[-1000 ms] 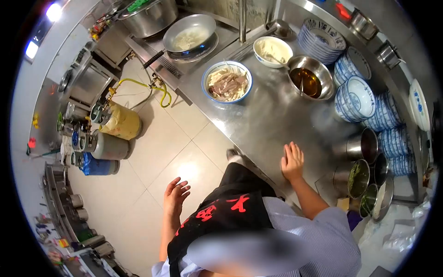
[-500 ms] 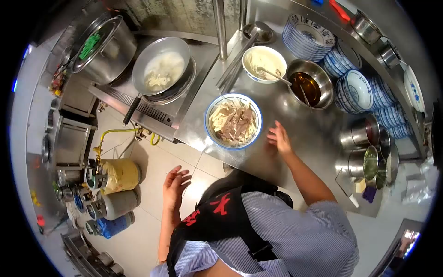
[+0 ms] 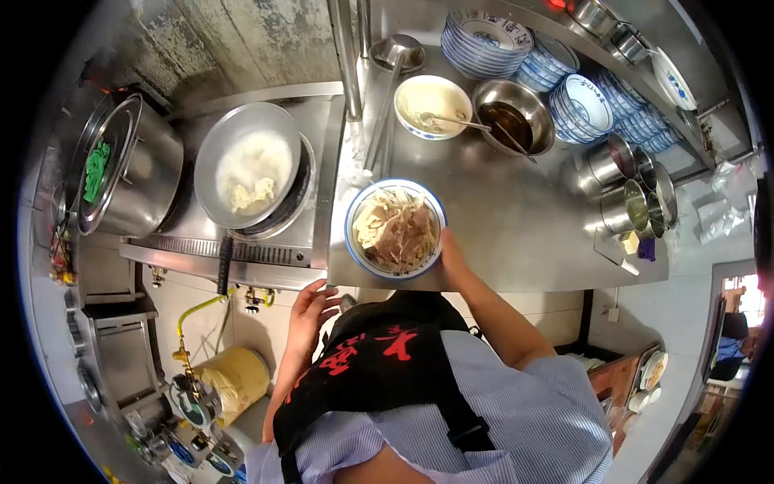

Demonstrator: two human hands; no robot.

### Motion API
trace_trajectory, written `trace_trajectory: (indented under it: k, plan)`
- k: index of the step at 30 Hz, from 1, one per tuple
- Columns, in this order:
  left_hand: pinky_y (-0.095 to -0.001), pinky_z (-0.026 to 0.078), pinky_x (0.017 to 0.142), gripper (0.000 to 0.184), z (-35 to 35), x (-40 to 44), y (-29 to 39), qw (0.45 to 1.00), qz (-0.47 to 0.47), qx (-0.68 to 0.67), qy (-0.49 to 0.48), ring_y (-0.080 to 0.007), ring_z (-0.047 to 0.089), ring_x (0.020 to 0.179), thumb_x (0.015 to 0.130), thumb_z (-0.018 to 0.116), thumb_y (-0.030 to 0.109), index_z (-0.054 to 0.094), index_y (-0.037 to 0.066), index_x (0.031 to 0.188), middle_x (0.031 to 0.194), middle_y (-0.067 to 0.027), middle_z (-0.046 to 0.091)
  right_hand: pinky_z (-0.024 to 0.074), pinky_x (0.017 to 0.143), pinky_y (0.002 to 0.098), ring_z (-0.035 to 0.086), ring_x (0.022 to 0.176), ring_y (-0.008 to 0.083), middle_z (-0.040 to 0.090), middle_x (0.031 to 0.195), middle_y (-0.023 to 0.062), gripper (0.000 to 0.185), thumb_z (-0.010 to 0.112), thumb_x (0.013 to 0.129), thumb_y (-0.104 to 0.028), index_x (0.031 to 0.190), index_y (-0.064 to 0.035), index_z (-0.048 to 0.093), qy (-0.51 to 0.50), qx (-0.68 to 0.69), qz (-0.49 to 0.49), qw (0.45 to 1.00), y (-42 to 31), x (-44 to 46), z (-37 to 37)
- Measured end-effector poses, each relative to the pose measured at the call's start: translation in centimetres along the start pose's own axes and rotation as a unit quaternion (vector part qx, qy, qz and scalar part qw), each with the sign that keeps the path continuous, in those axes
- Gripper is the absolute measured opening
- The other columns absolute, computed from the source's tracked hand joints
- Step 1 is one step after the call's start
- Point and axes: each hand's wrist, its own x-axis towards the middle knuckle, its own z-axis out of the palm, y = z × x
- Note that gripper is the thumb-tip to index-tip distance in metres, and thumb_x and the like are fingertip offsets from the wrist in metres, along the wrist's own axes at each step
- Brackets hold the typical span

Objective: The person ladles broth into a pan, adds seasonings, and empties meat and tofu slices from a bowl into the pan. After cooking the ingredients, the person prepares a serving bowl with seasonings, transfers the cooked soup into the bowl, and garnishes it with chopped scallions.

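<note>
A white bowl with a blue rim stands near the front edge of the steel counter. In it lie sliced brown meat and pale strips that look like noodles. My right hand is closed against the right side of this bowl, its fingers partly hidden by it. Below and to the left, at the counter's front edge, my left hand hangs with fingers apart and nothing in them. It is short of the bowl.
On the stove at left sits a wok with cloudy, steaming liquid, beside a tall pot. Behind the bowl are a bowl of pale paste, a steel bowl of dark liquid and stacked blue-and-white bowls. Gas cylinders stand lower left.
My right hand has moved left from beside the bowl onto its side. My left hand has risen slightly toward the counter edge. The view has shifted, and the wok steams more thickly.
</note>
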Motion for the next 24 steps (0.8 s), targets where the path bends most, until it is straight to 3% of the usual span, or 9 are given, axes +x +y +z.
trace_trajectory:
  k: [2, 4, 7, 8, 10, 12, 15, 18, 24]
  plan:
    - [-0.0323, 0.05, 0.081, 0.036, -0.8, 1.6, 1.7, 0.998, 0.018, 0.05, -0.037, -0.024, 0.06, 0.097, 0.092, 0.047, 0.008, 0.042, 0.002, 0.127, 0.114, -0.0166, 0.056, 0.0269, 0.106, 0.0367, 0.039, 0.127, 0.0322, 0.043, 0.134, 0.0239, 0.063, 0.033, 0.096, -0.046, 0.13, 0.0056, 0.043, -0.009, -0.028, 0.012, 0.999, 1.8, 1.3, -1.1]
    - [-0.0309, 0.05, 0.081, 0.035, -1.4, 4.6, 2.7, 0.99, 0.057, 0.1, -0.083, -0.0222, 0.059, 0.097, 0.093, 0.046, 0.008, 0.041, 0.003, 0.127, 0.115, -0.015, 0.056, 0.034, 0.101, 0.0366, 0.048, 0.118, 0.0297, 0.051, 0.126, 0.0216, 0.052, 0.042, 0.095, -0.039, 0.126, 0.003, 0.049, 0.091, -0.065, -0.093, 0.989, -0.1, 3.9, -1.0]
    - [-0.0291, 0.049, 0.081, 0.037, 1.3, 9.4, 5.8, 0.965, 0.157, 0.176, -0.115, -0.017, 0.058, 0.096, 0.092, 0.05, 0.005, 0.042, 0.001, 0.128, 0.113, -0.012, 0.057, 0.0436, 0.088, 0.0349, 0.057, 0.101, 0.0228, 0.059, 0.114, 0.0129, 0.045, 0.051, 0.093, -0.033, 0.126, -0.0017, 0.049, 0.027, -0.134, -0.193, 0.972, -5.5, 7.5, -0.9]
    - [-0.029, 0.048, 0.082, 0.038, 2.8, 11.2, 7.2, 0.946, 0.216, 0.212, -0.119, -0.0161, 0.057, 0.098, 0.09, 0.05, 0.003, 0.043, 0.0, 0.127, 0.113, -0.0116, 0.057, 0.0441, 0.088, 0.0346, 0.057, 0.101, 0.0239, 0.06, 0.113, 0.014, 0.046, 0.054, 0.09, -0.031, 0.125, -0.0017, 0.05, 0.002, -0.18, -0.161, 0.97, -8.1, 8.3, -0.1]
    - [-0.0297, 0.046, 0.087, 0.047, 6.4, 15.6, 9.6, 0.913, 0.295, 0.262, -0.099, -0.0226, 0.057, 0.103, 0.084, 0.052, 0.0, 0.041, -0.003, 0.13, 0.113, -0.0174, 0.056, 0.0452, 0.087, 0.034, 0.059, 0.099, 0.0262, 0.06, 0.111, 0.0162, 0.048, 0.061, 0.086, -0.027, 0.125, -0.0017, 0.05, -0.035, -0.273, -0.106, 0.955, -13.1, 10.3, 1.8]
    - [-0.0365, 0.045, 0.091, 0.049, 9.7, 20.6, 11.8, 0.852, 0.334, 0.4, -0.05, -0.0335, 0.055, 0.106, 0.081, 0.054, 0.004, 0.042, -0.005, 0.128, 0.115, -0.0248, 0.054, 0.0454, 0.087, 0.0376, 0.058, 0.101, 0.0332, 0.059, 0.111, 0.0221, 0.053, 0.065, 0.081, -0.027, 0.124, -0.0003, 0.049, -0.027, -0.381, -0.123, 0.916, -10.3, 15.9, 3.6]
    - [-0.0427, 0.045, 0.091, 0.051, 12.3, 29.4, 10.5, 0.775, 0.315, 0.548, 0.006, -0.0405, 0.054, 0.106, 0.077, 0.054, 0.006, 0.042, -0.006, 0.125, 0.114, -0.0296, 0.053, 0.0449, 0.087, 0.0415, 0.056, 0.104, 0.037, 0.056, 0.114, 0.0271, 0.058, 0.067, 0.078, -0.03, 0.121, 0.005, 0.049, -0.01, -0.442, -0.118, 0.889, -9.3, 19.9, 6.3]
    - [-0.0436, 0.044, 0.091, 0.062, 14.2, 34.3, 9.1, 0.774, 0.209, 0.598, -0.007, -0.0396, 0.054, 0.107, 0.075, 0.057, 0.007, 0.035, -0.007, 0.131, 0.111, -0.0308, 0.055, 0.0464, 0.084, 0.0409, 0.058, 0.101, 0.0372, 0.058, 0.11, 0.0273, 0.058, 0.071, 0.073, -0.032, 0.114, 0.0061, 0.053, -0.068, -0.364, -0.047, 0.928, -12.0, 19.8, 6.6]
    - [-0.0455, 0.046, 0.084, 0.042, 17.2, 33.6, 10.2, 0.795, 0.154, 0.586, 0.017, -0.0431, 0.057, 0.097, 0.075, 0.055, 0.009, 0.042, -0.005, 0.113, 0.098, -0.0305, 0.059, 0.0493, 0.075, 0.0412, 0.063, 0.087, 0.0395, 0.063, 0.09, 0.0276, 0.054, 0.071, 0.07, -0.034, 0.102, 0.0078, 0.058, -0.069, -0.321, -0.023, 0.944, -11.6, 21.2, 8.3]
